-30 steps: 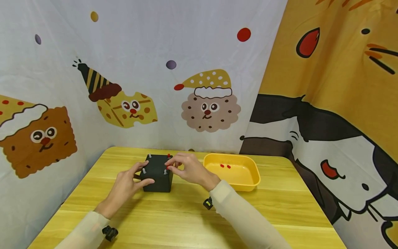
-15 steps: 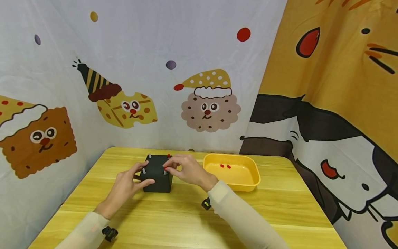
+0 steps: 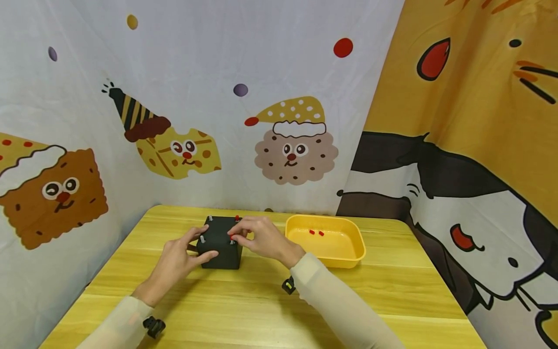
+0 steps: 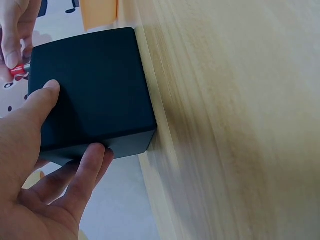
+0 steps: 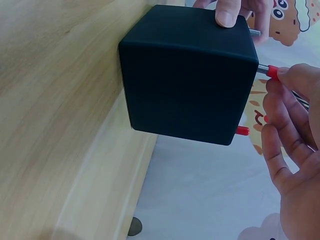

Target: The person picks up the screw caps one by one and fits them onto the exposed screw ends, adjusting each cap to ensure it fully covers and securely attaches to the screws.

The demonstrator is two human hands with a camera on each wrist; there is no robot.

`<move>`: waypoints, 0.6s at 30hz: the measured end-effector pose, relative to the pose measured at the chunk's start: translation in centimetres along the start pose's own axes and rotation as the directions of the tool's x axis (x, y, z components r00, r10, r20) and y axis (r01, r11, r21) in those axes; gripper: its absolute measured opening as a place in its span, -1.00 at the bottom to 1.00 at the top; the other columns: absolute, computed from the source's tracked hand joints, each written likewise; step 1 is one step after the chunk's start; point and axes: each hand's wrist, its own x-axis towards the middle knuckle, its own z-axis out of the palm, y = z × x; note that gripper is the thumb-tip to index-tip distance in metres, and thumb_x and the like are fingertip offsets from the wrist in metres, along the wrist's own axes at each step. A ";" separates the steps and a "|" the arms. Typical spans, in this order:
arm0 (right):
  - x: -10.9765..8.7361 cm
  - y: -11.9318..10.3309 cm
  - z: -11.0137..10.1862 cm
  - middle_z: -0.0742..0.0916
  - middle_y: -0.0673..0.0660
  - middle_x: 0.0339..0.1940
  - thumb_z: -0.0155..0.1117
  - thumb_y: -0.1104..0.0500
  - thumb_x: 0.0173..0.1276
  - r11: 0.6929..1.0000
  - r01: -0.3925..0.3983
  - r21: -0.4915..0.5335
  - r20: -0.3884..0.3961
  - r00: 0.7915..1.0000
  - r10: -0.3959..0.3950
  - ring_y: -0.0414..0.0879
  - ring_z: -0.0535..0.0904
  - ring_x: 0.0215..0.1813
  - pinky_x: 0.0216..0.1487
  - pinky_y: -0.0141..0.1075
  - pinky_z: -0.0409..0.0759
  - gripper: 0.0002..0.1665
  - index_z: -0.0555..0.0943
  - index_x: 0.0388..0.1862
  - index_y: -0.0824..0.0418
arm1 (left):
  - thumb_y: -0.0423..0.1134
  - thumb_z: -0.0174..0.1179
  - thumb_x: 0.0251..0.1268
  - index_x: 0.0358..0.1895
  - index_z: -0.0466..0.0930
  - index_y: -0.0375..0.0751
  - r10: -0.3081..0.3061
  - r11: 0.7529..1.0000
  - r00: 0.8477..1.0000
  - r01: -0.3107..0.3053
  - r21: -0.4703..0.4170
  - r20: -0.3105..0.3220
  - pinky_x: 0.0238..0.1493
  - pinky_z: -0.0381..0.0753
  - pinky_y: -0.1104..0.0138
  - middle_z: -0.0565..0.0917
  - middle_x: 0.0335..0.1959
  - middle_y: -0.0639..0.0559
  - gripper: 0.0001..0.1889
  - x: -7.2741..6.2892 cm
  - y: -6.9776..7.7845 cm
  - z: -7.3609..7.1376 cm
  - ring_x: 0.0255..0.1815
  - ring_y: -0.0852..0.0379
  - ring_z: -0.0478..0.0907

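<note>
A black box [image 3: 221, 258] stands on the table with thin metal posts on its top, among them a front left post [image 3: 202, 239] and a back left post [image 3: 210, 218]. My left hand [image 3: 174, 256] grips its left side, thumb on the front face. Between thumb and forefinger, my right hand [image 3: 267, 240] pinches a small red cap [image 5: 272, 72]. That cap sits at the end of the front right metal post [image 5: 262, 69], with threaded metal showing below it. Another red cap [image 5: 243, 131] covers the back right post.
To the right of the box is a yellow tray [image 3: 335, 262], with two loose red caps [image 3: 321, 233] lying inside. The wooden table [image 3: 244, 310] reaches back to a printed cloth [image 3: 244, 48].
My right hand has moved slightly left, bringing the red cap from beside the front right post onto its tip. The left hand and the box have stayed in place.
</note>
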 end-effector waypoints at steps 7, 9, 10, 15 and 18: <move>0.1 0.0 0.0 0.96 0.04 -0.02 0.59 0.21 0.66 1.000 -0.016 -0.007 0.017 1.000 0.016 -0.25 0.78 -0.21 -0.23 -0.50 0.75 -0.83 0.94 0.14 0.16 | -0.10 0.81 0.27 0.49 0.70 -0.22 -0.006 1.000 1.000 0.006 -0.003 0.007 -0.14 1.01 -0.02 0.86 0.29 -0.46 -0.23 0.0 0.0 -0.1 -0.07 -0.26 0.97; 0.1 0.0 0.0 0.96 0.04 -0.01 0.59 0.21 0.66 1.000 -0.016 -0.008 0.021 1.000 0.016 -0.24 0.79 -0.20 -0.21 -0.54 0.73 -0.82 0.94 0.14 0.16 | -0.10 0.81 0.26 0.49 0.70 -0.21 -0.006 1.000 1.000 0.006 -0.005 0.009 -0.14 1.01 -0.02 0.86 0.29 -0.47 -0.23 0.0 0.1 -0.1 -0.08 -0.25 0.97; 0.1 0.0 0.0 0.96 0.04 -0.01 0.59 0.21 0.66 1.000 -0.015 -0.009 0.023 1.000 0.015 -0.24 0.80 -0.20 -0.21 -0.56 0.72 -0.82 0.94 0.14 0.16 | -0.10 0.81 0.27 0.50 0.70 -0.21 -0.007 1.000 1.000 0.007 -0.006 0.010 -0.14 1.01 -0.02 0.86 0.30 -0.47 -0.23 0.0 0.1 -0.1 -0.08 -0.25 0.97; 0.1 -0.1 0.0 0.97 0.05 0.03 0.58 0.22 0.67 1.000 -0.012 -0.007 0.029 1.000 0.012 -0.22 0.83 -0.17 -0.18 -0.65 0.64 -0.83 0.95 0.13 0.16 | -0.09 0.81 0.28 0.50 0.70 -0.22 -0.013 1.000 1.000 0.013 -0.006 0.012 -0.13 1.01 -0.03 0.85 0.32 -0.46 -0.24 0.0 0.1 -0.1 -0.09 -0.25 0.97; 0.1 0.0 0.0 0.97 0.05 0.04 0.59 0.21 0.67 1.000 -0.007 -0.009 0.031 1.000 0.007 -0.23 0.83 -0.17 -0.20 -0.64 0.65 -0.84 0.95 0.12 0.15 | -0.10 0.81 0.28 0.50 0.70 -0.22 -0.013 1.000 1.000 0.013 -0.001 0.012 -0.13 1.01 -0.03 0.85 0.31 -0.47 -0.23 0.0 0.1 -0.1 -0.08 -0.26 0.97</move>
